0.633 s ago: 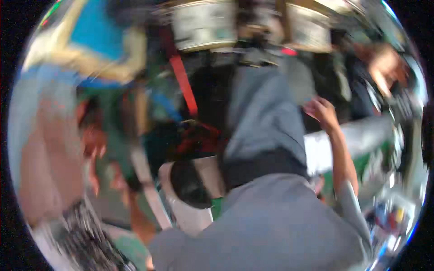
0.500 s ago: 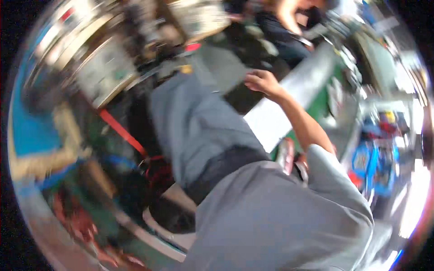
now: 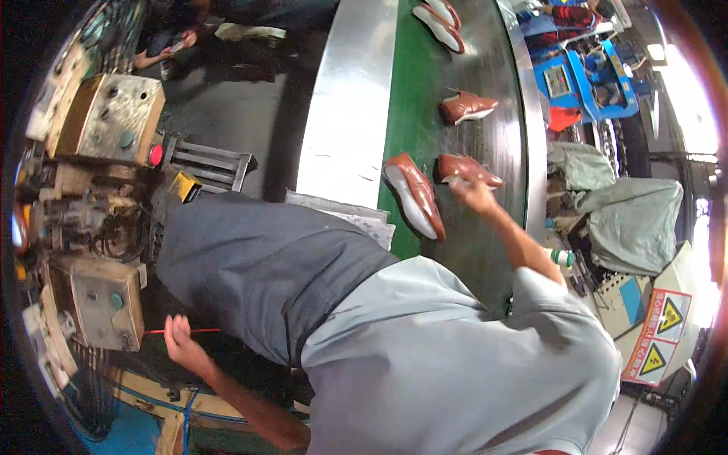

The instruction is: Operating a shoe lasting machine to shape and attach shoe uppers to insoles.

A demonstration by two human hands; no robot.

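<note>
Bright light is flooding in at the right edge. Blue machinery is standing beyond the dark floor, and grey, perhaps fabric, covers are lying beside yellow warning signs.

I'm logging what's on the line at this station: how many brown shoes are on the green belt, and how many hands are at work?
Brown shoes on the green belt: 5 — one under the right hand at, one beside it, one farther along, two at the far end.
Hands: 2, counting the left hand.
Total: 7

Right hand's grip on brown shoe unclear; farthest shoes edge-cropped.
</note>
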